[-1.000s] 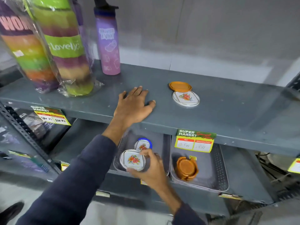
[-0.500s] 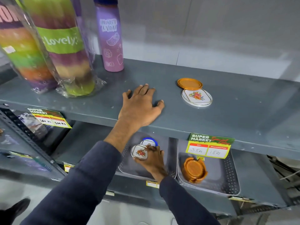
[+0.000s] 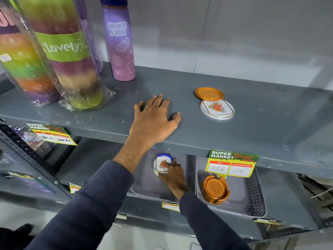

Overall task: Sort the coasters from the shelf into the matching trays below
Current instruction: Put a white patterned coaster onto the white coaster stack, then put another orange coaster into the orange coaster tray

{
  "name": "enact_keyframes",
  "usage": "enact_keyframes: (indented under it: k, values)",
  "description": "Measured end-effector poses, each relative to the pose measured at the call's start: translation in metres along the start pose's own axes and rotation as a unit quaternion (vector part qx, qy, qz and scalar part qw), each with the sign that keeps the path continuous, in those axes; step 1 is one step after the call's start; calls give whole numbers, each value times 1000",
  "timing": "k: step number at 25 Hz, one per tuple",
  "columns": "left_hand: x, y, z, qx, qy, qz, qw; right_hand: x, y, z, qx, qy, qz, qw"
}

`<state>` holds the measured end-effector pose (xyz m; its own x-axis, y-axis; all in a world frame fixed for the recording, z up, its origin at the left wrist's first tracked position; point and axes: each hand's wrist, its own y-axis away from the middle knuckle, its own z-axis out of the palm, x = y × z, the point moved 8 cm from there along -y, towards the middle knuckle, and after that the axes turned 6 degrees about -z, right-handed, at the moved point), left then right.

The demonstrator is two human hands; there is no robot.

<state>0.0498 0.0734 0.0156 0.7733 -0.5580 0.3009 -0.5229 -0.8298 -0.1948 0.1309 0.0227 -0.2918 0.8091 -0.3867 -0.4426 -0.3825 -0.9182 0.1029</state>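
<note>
An orange round coaster [image 3: 209, 94] and a white floral coaster [image 3: 217, 109] lie side by side on the grey shelf [image 3: 252, 127]. My left hand [image 3: 153, 120] rests flat on that shelf, fingers spread, holding nothing. Below, the left grey tray [image 3: 144, 184] holds a stack of white floral coasters [image 3: 161, 164] on a blue holder. My right hand [image 3: 173, 175] has its fingers on the top floral coaster, pressing it onto the stack. The right grey tray [image 3: 252, 201] holds an orange coaster stack [image 3: 215, 189] in its holder.
A purple bottle [image 3: 119, 46] and two plastic-wrapped striped rolls [image 3: 59, 56] stand at the shelf's back left. Price tags [image 3: 232, 164] hang from the shelf edge. A perforated upright [image 3: 27, 156] frames the left side.
My right hand carried the floral coaster from the tray's front edge back onto the stack by the blue holder. The left hand stayed flat on the shelf.
</note>
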Motion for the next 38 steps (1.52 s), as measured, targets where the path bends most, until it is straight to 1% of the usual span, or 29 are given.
enact_keyframes:
  k: [4,6,8,10,11,13,16,19,21,22,23,24,27,29,30,32,35,38]
  values:
    - [-1,-1,0,-2,-2,-2,1000,2,-1,-3,6,31,-18,999]
    - [0,0,-1,-2,-2,-6,1000,-5,7,-14,25,39,-38,998]
    - [0,0,-1,-4,0,-8,1000,-17,23,-36,74,12,-68,995]
    - [0,1,-1,-5,1,-5,1000,-35,52,-73,162,-33,-117,979]
    - [1,1,-1,-5,2,-3,1000,-47,73,-95,214,-63,-152,963]
    - [2,2,-2,-6,6,0,1000,-71,121,-146,308,-131,-233,913]
    - [3,2,0,-8,2,1,1000,-106,188,-227,403,-174,-326,837]
    - [1,1,3,-16,-8,3,1000,-122,216,-299,478,-184,-357,781]
    - [1,1,4,-17,-10,6,1000,-120,212,-338,518,-185,-345,760]
    - [1,1,4,-15,-10,7,1000,-115,202,-354,531,-188,-327,758]
    - [1,1,3,-11,-10,6,1000,-107,188,-367,533,-194,-301,766]
    - [0,1,3,-8,-9,5,1000,-98,170,-375,520,-201,-266,787]
    - [-2,1,2,-5,0,-2,1000,-64,112,-373,416,-187,-140,879]
    - [-2,1,1,0,0,-2,1000,-44,86,-361,346,-158,-62,923]
    - [-2,1,0,2,-1,-3,1000,-39,77,-356,320,-145,-37,935]
    - [-2,1,0,1,0,-3,1000,-36,65,-350,292,-119,-18,949]
    - [-1,2,0,4,1,-2,1000,-39,43,-357,273,-78,-22,958]
    - [-1,1,0,4,2,-1,1000,-39,15,-366,251,-44,-8,967]
